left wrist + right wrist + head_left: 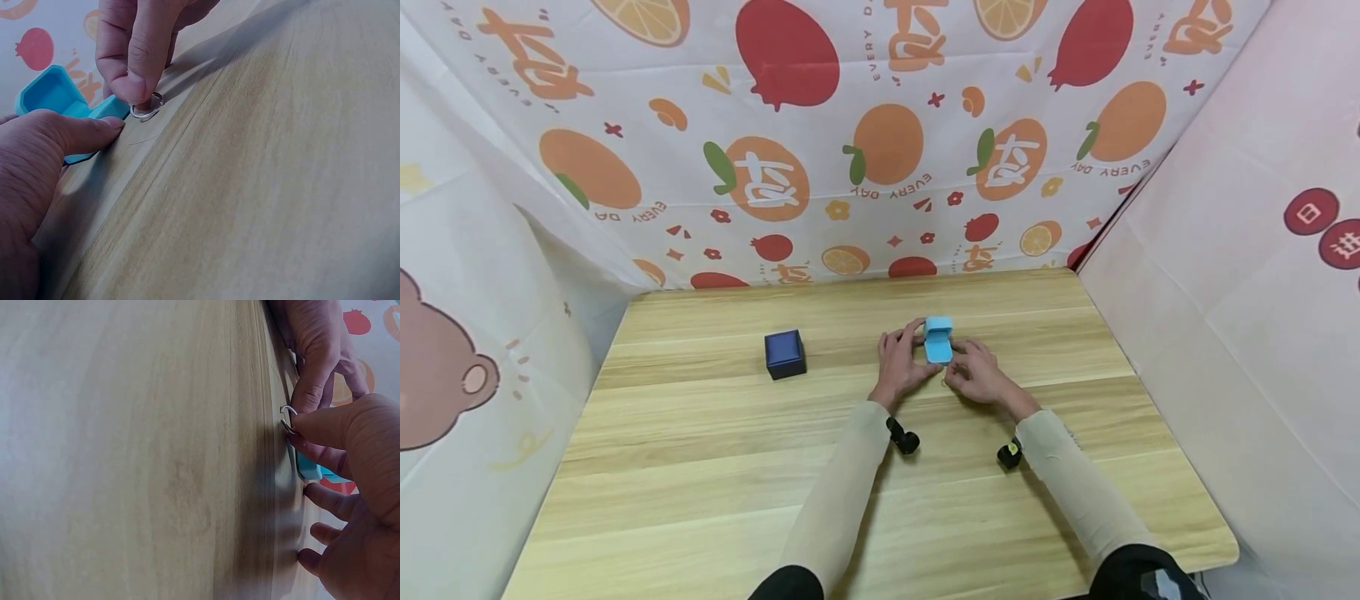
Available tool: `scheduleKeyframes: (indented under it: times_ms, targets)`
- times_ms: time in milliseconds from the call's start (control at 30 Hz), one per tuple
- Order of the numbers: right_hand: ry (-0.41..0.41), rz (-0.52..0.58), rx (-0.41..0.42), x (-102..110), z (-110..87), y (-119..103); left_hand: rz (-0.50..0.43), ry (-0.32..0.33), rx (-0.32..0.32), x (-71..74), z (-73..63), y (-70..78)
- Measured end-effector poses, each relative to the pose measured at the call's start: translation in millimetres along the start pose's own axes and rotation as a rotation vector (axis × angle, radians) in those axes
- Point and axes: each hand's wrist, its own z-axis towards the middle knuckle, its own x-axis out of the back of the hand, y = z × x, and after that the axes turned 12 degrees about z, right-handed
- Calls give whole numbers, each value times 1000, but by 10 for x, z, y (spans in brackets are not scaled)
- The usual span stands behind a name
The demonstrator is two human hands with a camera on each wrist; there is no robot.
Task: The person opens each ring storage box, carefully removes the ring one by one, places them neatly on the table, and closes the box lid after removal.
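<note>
A small light-blue ring box stands on the table with its lid raised. My left hand grips it from the left, the thumb at its front edge and the other fingers behind. Just in front of the box, my right hand pinches a silver ring between thumb and index finger. In the right wrist view the ring shows a gap in its band and sits close over the wood. The remaining fingers of the right hand spread beside the box, partly hiding it.
A dark blue box with its lid down stands left of the hands. The wooden table reaches back to a fruit-printed cloth. Pale cloths hang at the left and right sides. A small black device sits at each wrist.
</note>
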Motion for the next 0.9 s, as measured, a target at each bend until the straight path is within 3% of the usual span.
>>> scheduleKeyframes:
  times_ms: [900]
  targets:
    - [26, 19, 43, 44, 16, 23, -3, 3, 9, -14, 1, 0]
